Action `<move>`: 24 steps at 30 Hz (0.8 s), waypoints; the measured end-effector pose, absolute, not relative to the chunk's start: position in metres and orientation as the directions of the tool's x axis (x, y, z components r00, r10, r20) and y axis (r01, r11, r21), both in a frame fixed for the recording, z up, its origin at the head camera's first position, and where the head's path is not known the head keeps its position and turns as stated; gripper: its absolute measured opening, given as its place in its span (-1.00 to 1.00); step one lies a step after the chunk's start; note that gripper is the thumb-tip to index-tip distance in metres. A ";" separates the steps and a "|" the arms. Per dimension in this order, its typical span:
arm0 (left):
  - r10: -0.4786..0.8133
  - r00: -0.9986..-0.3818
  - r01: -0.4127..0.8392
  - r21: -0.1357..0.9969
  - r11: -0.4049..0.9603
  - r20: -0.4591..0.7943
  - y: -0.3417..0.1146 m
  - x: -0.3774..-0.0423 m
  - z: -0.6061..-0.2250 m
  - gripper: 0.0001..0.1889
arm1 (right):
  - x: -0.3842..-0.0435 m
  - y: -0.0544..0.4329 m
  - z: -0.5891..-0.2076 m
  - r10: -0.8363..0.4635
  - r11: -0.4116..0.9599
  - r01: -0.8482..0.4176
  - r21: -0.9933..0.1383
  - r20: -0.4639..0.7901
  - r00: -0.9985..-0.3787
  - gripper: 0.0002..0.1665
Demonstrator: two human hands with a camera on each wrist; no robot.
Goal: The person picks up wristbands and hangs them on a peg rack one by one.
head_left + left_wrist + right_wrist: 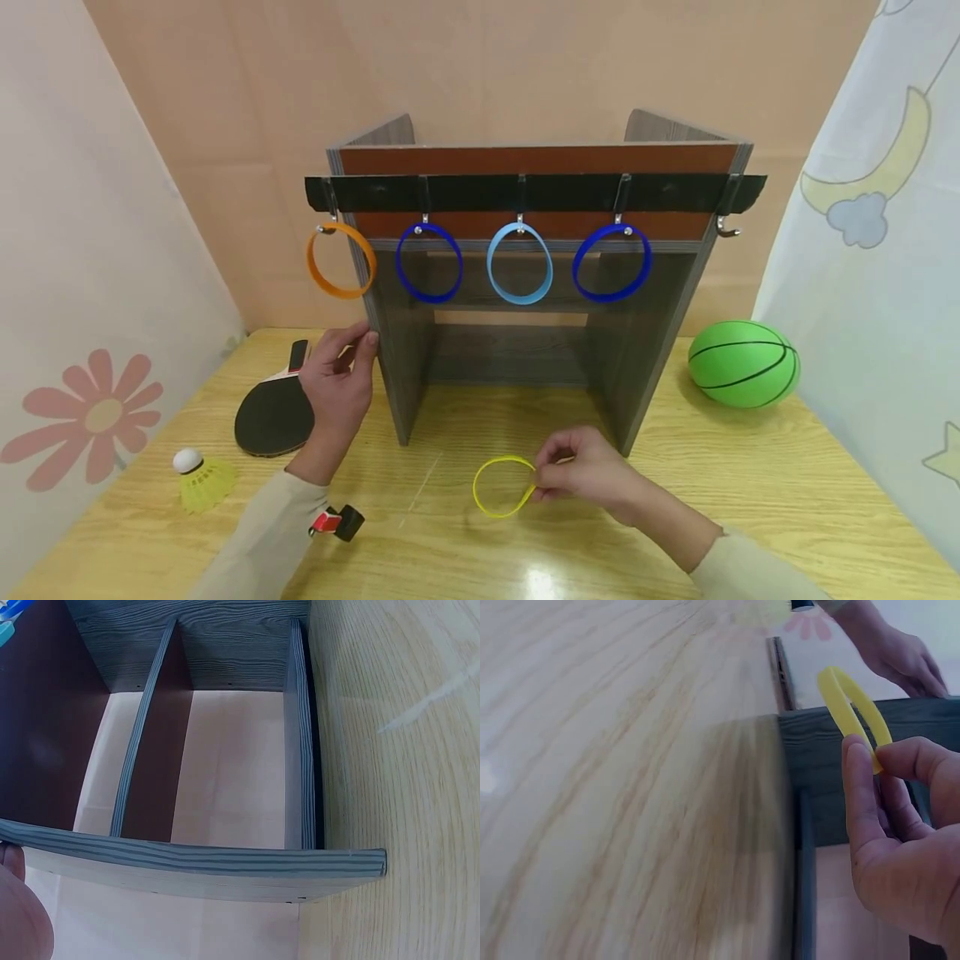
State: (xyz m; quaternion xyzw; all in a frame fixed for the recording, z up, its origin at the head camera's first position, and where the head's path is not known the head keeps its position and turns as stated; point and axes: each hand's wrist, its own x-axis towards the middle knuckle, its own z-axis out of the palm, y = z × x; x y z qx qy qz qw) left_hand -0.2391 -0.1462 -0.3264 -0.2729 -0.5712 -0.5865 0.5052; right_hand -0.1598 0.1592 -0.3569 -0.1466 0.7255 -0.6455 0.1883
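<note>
A thin yellow ring [480, 492] is pinched between the thumb and fingers of my right hand [592, 473], low in front of a grey wooden shelf [652, 333]. The right wrist view shows the yellow ring [840, 705] tilted above the fingertips. My left hand [337, 387] touches the outer left side of the shelf near its front edge, fingers loosely bent. Above, hooks on a black strip [472, 193] carry an orange ring [313, 267], a dark blue ring [401, 271], a light blue ring [491, 271] and another dark blue ring [645, 271]. The rightmost hook [727, 228] holds no ring.
A green ball [742, 364] sits right of the shelf on the wooden table [787, 500]. To the left lie a black table tennis bat [273, 417] and a yellow shuttlecock [206, 483]. Patterned cloth hangs on both sides.
</note>
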 end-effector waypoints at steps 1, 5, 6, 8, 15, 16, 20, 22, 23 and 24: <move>-0.281 -0.342 0.904 0.396 0.163 0.897 -0.146 -0.239 -0.327 -0.88 | -0.159 0.163 -0.356 -0.457 0.109 0.031 -0.994 -0.078 -0.886 -0.93; -0.288 -0.334 0.906 0.390 0.163 0.897 -0.145 -0.239 -0.327 -0.90 | -0.156 0.177 -0.348 -0.468 0.048 0.006 -0.999 -0.027 -0.883 -0.94; -0.286 -0.332 0.907 0.387 0.166 0.899 -0.145 -0.239 -0.327 -0.89 | -0.156 0.180 -0.345 -0.470 0.028 -0.005 -1.000 -0.009 -0.882 -0.95; -0.285 -0.326 0.908 0.383 0.170 0.901 -0.145 -0.238 -0.326 -0.89 | -0.156 0.187 -0.340 -0.474 -0.015 -0.039 -0.999 0.042 -0.879 -0.94; -0.296 -0.328 0.906 0.387 0.169 0.897 -0.146 -0.239 -0.324 -0.89 | -0.154 0.204 -0.327 -0.491 -0.178 -0.168 -0.970 0.236 -0.838 -0.80; -0.296 -0.329 0.906 0.388 0.167 0.897 -0.146 -0.239 -0.324 -0.89 | -0.154 0.207 -0.325 -0.499 -0.216 -0.182 -0.959 0.269 -0.824 -0.77; -0.294 -0.334 0.905 0.392 0.166 0.896 -0.145 -0.240 -0.325 -0.88 | -0.156 0.219 -0.315 -0.516 -0.370 -0.225 -0.901 0.401 -0.757 -0.63; -0.295 -0.337 0.905 0.394 0.162 0.894 -0.145 -0.240 -0.326 -0.89 | -0.157 0.226 -0.308 -0.517 -0.439 -0.231 -0.868 0.454 -0.725 -0.58; -0.293 -0.337 0.905 0.394 0.163 0.895 -0.146 -0.241 -0.326 -0.89 | -0.157 0.229 -0.305 -0.510 -0.462 -0.235 -0.855 0.473 -0.718 -0.57; -0.292 -0.338 0.905 0.394 0.160 0.895 -0.146 -0.241 -0.327 -0.89 | -0.157 0.233 -0.301 -0.500 -0.484 -0.240 -0.842 0.490 -0.714 -0.56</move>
